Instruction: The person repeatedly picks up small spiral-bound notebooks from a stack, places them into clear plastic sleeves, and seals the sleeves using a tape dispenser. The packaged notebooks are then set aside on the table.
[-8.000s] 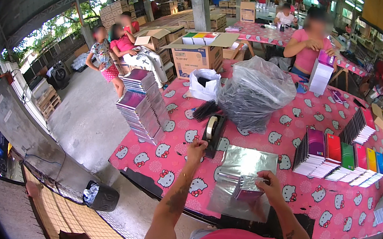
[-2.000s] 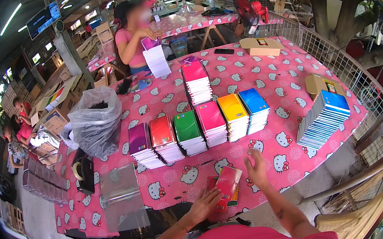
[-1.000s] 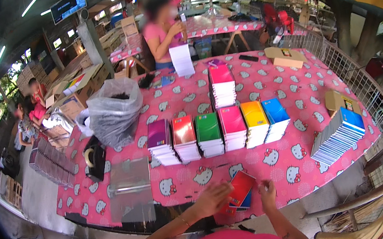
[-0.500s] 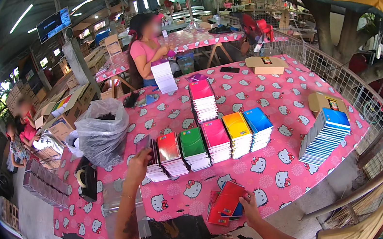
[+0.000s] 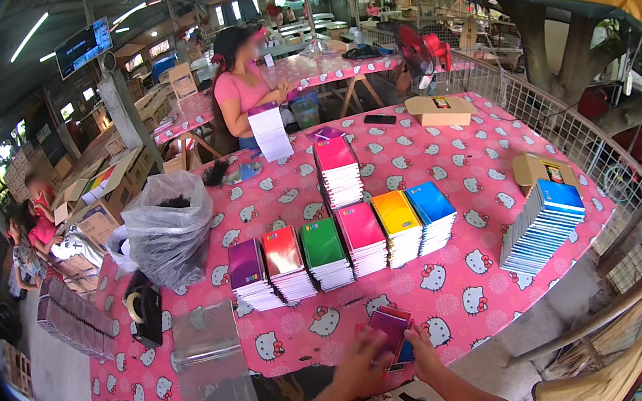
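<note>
Close to my body, a purple spiral notebook lies over a small loose pile with red and blue covers showing at its edges. My left hand grips the pile's left side, its fingers slightly smeared by motion. Thumb and fingers of my right hand pinch the right side, by a blue notebook. Just beyond stands a row of notebook stacks: purple, red, green, pink, yellow and blue.
Another pink-topped stack stands behind the row; a leaning blue stack is at right. Clear plastic sleeves, a tape dispenser and a plastic bag lie left. Across the table, a person stands by a tall purple-topped stack.
My left hand has come back from the purple stack toward my body, bringing a purple notebook onto the red and blue ones. My right hand keeps its grip on the pile.
</note>
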Motion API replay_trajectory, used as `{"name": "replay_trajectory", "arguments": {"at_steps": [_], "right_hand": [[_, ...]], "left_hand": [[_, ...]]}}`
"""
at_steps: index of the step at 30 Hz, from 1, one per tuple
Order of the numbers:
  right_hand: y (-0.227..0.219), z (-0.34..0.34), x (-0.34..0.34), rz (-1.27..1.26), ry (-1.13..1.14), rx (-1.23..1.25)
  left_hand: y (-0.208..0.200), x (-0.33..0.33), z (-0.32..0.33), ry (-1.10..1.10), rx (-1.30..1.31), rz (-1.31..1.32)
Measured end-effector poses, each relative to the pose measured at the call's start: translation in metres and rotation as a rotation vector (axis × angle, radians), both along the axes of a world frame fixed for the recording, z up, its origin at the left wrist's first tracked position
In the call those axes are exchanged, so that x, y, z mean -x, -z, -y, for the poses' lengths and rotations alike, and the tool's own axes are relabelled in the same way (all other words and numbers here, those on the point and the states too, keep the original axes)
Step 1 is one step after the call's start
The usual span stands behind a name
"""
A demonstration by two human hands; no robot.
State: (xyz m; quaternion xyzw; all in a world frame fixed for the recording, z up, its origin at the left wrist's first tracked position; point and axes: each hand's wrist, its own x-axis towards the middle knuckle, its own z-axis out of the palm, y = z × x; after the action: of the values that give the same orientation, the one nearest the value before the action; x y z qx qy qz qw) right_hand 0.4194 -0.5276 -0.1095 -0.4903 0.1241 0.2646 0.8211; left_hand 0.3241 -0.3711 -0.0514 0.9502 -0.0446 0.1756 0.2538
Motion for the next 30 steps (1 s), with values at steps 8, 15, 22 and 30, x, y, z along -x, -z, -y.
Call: {"name": "replay_trajectory", "arguments": {"at_steps": [8, 15, 22, 30], "right_hand": [[-0.001, -0.031, -0.005, -0.004, -0.316, 0.103], [-0.038, -0.049, 0.007, -0.129, -0.501, 0.132], [-0.053, -0.128, 0.065, -0.355, -0.913, 0.009], [-0.024, -0.237, 0.163, 0.386, -0.811, -0.193]], "left_hand": [[0.073, -0.018, -0.047, -0.407, 0.922, -0.422], [0.031, 0.072, -0.078, -0.196, 1.078, -0.316], [-0.022, 0.154, -0.143, 0.192, -0.247, 0.04], [-0.052, 0.247, -0.233, 0.032, 0.681, 0.103]]}}
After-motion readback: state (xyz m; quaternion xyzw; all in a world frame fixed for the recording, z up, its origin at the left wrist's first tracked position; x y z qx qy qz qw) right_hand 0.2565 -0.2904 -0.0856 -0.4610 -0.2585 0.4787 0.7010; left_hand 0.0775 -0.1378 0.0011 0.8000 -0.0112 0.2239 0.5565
